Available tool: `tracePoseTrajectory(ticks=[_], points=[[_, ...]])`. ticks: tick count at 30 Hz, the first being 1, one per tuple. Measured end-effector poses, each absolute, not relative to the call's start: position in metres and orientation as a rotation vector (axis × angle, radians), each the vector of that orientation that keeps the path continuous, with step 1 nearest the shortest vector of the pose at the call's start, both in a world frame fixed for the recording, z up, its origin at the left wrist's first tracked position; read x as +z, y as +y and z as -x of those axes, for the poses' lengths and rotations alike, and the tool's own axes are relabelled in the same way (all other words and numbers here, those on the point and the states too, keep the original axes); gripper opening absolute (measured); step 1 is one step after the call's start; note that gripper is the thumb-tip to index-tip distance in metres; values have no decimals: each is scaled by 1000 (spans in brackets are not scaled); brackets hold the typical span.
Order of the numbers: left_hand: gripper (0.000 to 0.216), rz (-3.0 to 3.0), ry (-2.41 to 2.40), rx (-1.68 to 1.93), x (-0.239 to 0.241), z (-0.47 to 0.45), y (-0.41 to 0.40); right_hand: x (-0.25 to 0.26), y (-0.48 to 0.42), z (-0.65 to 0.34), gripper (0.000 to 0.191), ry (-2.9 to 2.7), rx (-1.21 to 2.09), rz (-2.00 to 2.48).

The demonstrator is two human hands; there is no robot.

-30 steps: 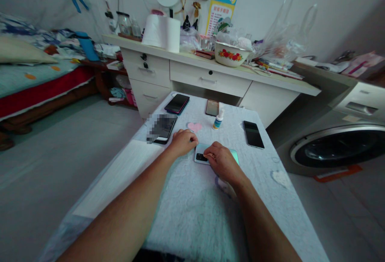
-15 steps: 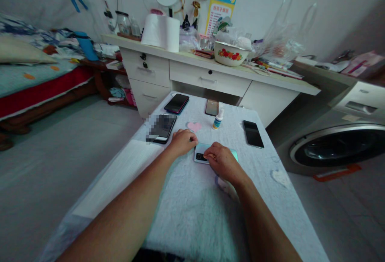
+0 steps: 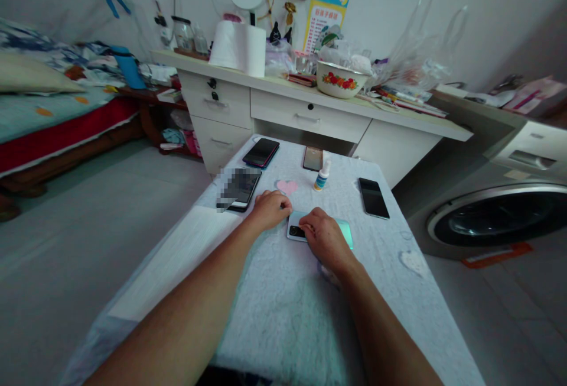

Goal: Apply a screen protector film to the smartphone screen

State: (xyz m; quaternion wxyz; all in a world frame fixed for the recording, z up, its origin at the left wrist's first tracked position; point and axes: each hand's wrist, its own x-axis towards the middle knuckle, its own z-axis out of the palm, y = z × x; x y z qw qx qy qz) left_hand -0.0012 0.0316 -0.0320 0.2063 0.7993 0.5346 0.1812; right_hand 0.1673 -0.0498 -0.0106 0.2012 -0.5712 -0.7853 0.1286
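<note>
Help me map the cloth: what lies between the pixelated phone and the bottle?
In the head view, a pink heart on the cloth lies between the pixelated phone and the bottle.

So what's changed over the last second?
Small change only: the right hand has shifted slightly left over the pale phone, baring a bit more of its green end. No visible pick-up or release. Unchanged: the left hand, the spray bottle and the black phone at right.
</note>
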Motion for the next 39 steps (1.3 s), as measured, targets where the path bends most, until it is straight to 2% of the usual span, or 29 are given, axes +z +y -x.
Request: tracePoseTrajectory(ticks=[13, 28, 39], points=[[19, -2243, 1495, 506, -29, 1, 30, -12, -47, -146, 22, -2237, 373, 1499], [19, -2216, 1497, 493, -29, 1, 30, -10, -45, -160, 19, -2133, 275, 1735], [19, -2223, 1492, 470, -29, 1, 31, -17, -42, -146, 22, -2192, 311, 1536]])
